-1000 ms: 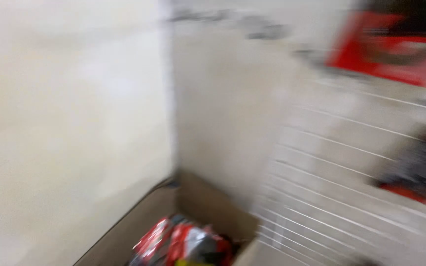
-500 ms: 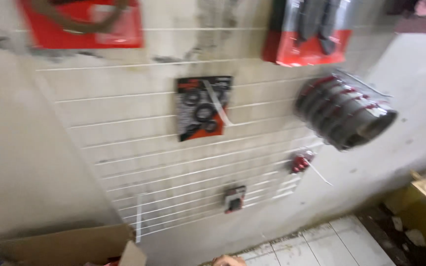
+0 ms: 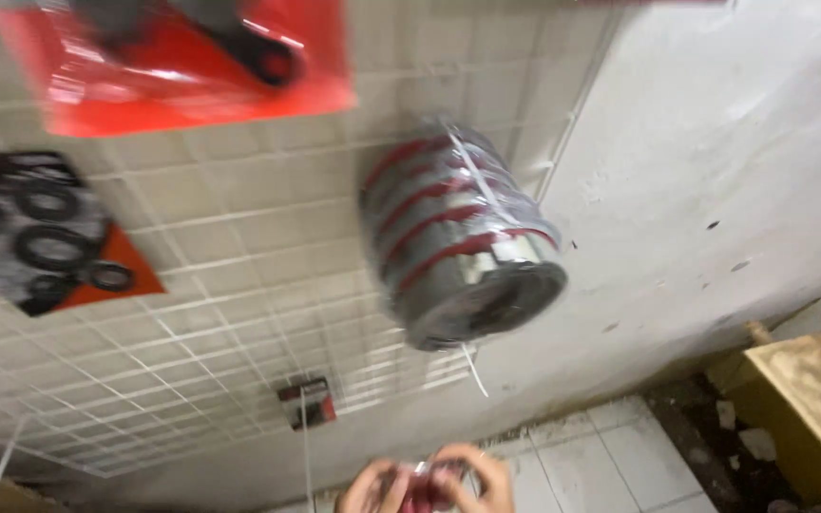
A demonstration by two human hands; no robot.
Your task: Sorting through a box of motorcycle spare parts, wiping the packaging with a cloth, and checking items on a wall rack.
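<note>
At the bottom edge, a small red packet [image 3: 427, 483] is held between the left hand [image 3: 372, 489] and the right hand [image 3: 485, 484], both closed on it with fingers curled round its sides; the packet is blurred and its contents cannot be made out. It is held low, below the wire grid [image 3: 239, 313] fixed to the wall [image 3: 715, 190], apart from the goods hung there. A shrink-wrapped stack of grey and red discs [image 3: 463, 237] is tied to the grid with a white cable tie so that it juts outward. A red blister card [image 3: 182, 62], a card of black rings [image 3: 40, 233] and a small card [image 3: 306, 401] hang flat. A wooden box [image 3: 810, 408] stands at the right, its contents unseen.
</note>
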